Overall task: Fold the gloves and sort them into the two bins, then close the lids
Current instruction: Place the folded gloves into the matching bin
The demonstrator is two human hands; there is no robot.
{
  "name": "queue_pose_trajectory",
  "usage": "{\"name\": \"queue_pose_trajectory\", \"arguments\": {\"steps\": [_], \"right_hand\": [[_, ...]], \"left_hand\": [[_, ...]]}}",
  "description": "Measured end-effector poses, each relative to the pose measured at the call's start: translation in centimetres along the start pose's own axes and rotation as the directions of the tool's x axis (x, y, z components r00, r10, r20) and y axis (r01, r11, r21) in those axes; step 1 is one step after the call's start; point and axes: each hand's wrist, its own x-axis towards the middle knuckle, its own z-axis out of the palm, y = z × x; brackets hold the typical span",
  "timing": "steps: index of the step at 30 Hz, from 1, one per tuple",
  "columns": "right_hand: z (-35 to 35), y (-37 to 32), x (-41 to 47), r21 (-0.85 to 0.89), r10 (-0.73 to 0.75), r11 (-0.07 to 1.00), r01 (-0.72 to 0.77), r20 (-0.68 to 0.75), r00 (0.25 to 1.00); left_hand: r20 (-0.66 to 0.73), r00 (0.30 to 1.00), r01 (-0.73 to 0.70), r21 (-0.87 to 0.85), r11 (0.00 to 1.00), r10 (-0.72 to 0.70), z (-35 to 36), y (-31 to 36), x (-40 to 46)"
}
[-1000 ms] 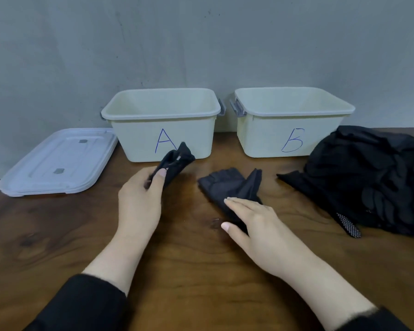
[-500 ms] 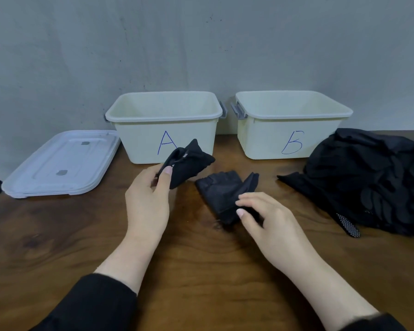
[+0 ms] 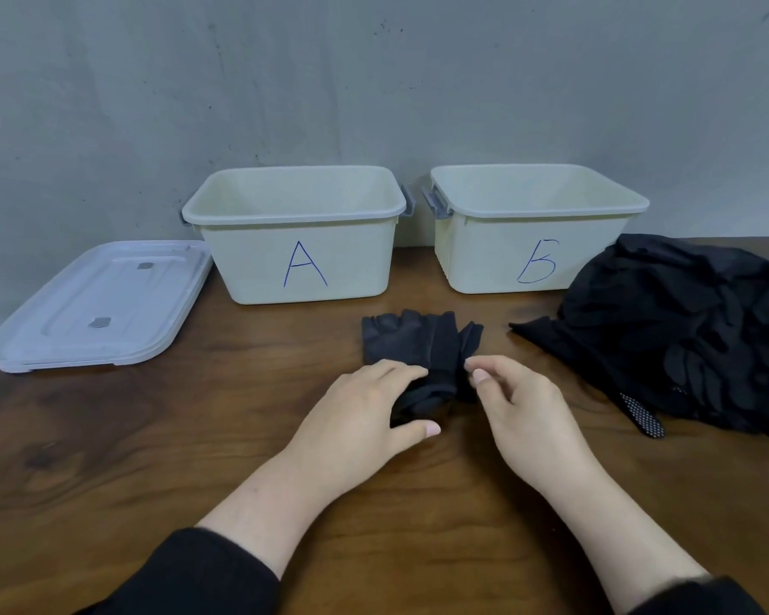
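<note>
Sleeves: dark fabric cuffs (image 3: 205,574) are seen at 6 o'clock.
Tabletop: brown wood (image 3: 107,459), grained and glossy.
Left hand (image 3: 365,419): fingers curled round the near end of the black gloves (image 3: 422,344).
Right hand (image 3: 524,410): fingers bent, tips pinching the cuff edge.
Gloves: soft knit, laid at centre, fingers toward 12 o'clock.
Pile (image 3: 684,330): crumpled black gloves at 3 o'clock.
Lid (image 3: 94,308): translucent, rounded rectangle at 9 o'clock.
Bins: cream plastic, A (image 3: 303,241) and B (image 3: 529,233), open, at 12 o'clock.

bin A (image 3: 298,259) left of bin B (image 3: 529,255), lid (image 3: 94,308) farther left
</note>
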Motion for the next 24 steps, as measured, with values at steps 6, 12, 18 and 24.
{"name": "queue_pose_trajectory", "arguments": {"steps": [6,12,18,24], "right_hand": [[1.4,-1.2,0.1,-0.026,-0.067,0.997,0.07,0.097,0.993],[5.2,-4.5,0.4,-0.01,-0.199,0.978,0.208,0.253,0.947],[10.3,-9.1,0.4,0.0,-0.328,0.934,0.357,0.394,0.859],[11.3,-10.6,0.3,0.001,-0.33,0.927,0.376,0.48,0.813]], "left_hand": [[-0.142,0.99,0.017,0.122,0.992,0.001,-0.7,-0.9,-0.2],[-0.194,0.977,0.114,0.109,0.987,-0.092,-3.4,-4.8,-3.3],[-0.253,0.928,0.292,0.044,0.955,-0.272,-6.4,-9.5,-7.1],[-0.267,0.878,0.4,-0.044,0.915,-0.397,-7.0,-9.9,-7.7]]}}
